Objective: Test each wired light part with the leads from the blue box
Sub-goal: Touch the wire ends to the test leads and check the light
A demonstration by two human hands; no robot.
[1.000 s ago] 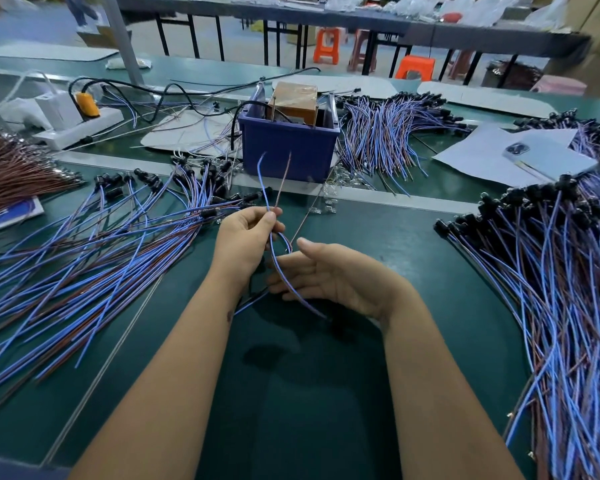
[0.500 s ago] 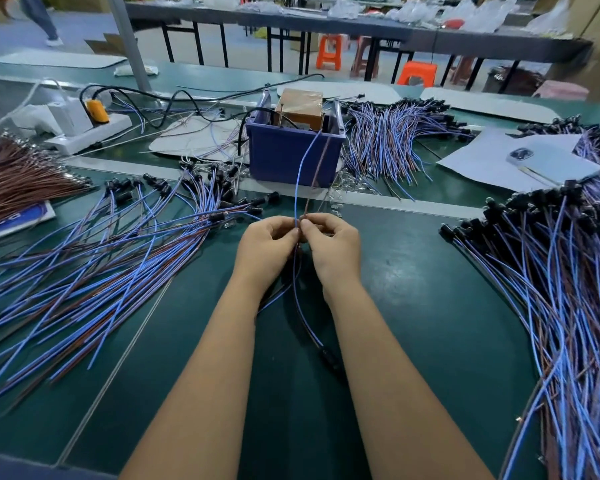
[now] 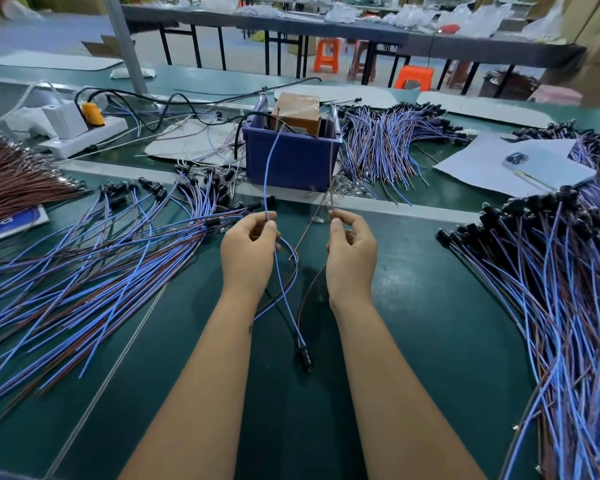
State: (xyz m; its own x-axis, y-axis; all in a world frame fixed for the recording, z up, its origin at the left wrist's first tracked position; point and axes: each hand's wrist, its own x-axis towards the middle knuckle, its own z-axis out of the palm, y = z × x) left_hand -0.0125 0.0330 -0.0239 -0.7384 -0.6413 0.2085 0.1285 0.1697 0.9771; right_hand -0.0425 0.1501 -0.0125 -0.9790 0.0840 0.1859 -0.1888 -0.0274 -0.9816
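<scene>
**Bench entry: one wired light part on test, leads held up to the blue box**

- Work table [image 3: 413,306], green: carries everything listed below.
- Untested and sorted stock: large fan of blue-and-brown wired parts at left [image 3: 84,271], a second at right [image 3: 551,306], a third behind the box [image 3: 388,147].
- Blue box [image 3: 290,161], beyond the hands. Holds a brown taped block [image 3: 297,110] between two upright grey plates; a black cable enters it.
- Left hand [image 3: 246,252]: fingers curled, pinching the blue lead [image 3: 268,174], which rises to the box.
- Right hand [image 3: 352,252]: fingertips pinching the brown lead [image 3: 330,188], also running towards the box.
- Light part under test [image 3: 303,355]: black head lying on the table between the forearms, its wires running up to the hands.

Handling advice: hold each bare end firmly against its contact, keep both leads apart, and watch the black head for light.
</scene>
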